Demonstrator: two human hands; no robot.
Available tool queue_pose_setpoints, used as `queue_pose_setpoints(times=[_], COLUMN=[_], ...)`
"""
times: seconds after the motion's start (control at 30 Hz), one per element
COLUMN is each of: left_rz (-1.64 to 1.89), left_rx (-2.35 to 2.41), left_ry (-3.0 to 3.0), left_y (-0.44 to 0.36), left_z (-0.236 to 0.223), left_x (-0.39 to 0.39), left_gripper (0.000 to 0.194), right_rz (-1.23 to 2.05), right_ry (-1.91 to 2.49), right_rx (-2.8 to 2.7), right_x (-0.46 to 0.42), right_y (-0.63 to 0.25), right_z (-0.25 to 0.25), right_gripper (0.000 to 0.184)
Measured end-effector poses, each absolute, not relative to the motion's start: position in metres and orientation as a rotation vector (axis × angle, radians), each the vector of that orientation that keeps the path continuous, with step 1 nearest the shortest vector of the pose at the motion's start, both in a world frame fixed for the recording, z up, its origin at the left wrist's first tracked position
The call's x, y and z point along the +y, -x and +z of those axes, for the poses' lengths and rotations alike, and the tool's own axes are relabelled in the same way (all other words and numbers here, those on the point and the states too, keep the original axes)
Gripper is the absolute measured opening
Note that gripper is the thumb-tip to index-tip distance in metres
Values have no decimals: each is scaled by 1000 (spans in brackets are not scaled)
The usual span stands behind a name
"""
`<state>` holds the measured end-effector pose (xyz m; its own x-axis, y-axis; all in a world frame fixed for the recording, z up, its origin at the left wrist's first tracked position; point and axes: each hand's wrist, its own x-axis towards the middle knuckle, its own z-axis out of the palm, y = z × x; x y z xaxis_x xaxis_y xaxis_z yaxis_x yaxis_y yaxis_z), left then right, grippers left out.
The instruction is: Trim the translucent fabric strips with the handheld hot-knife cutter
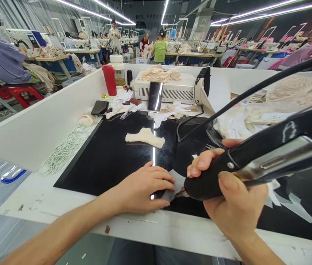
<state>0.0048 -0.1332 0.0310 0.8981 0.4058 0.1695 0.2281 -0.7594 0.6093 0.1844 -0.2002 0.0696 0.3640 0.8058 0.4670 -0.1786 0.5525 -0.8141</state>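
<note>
Right grip [238, 202] wraps black tool [266, 147] | pale sheet [177, 179] lies just left of its rounded end | left grip [144, 187], open, touches sheet

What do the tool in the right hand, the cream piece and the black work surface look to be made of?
Tool: probably black plastic, smooth with a soft sheen; its strip looks metal, brightly reflective.
Cream piece: likely fabric, matte with uneven edges.
Black work surface: maybe glass or plastic, glossy with mirror-like reflections.
</note>
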Motion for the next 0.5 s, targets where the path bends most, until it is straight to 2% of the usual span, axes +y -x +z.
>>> queue_pose_setpoints(times=[0.5], left_rz=[350], left_rx=[410], left_ry=[-2467], left_y=[-4], left_z=[31], left_x=[-131], left_gripper=[37], right_rz=[701], right_ry=[691], right_rx=[-920], right_x=[-197], right_y=[-182], right_z=[72], right_gripper=[44])
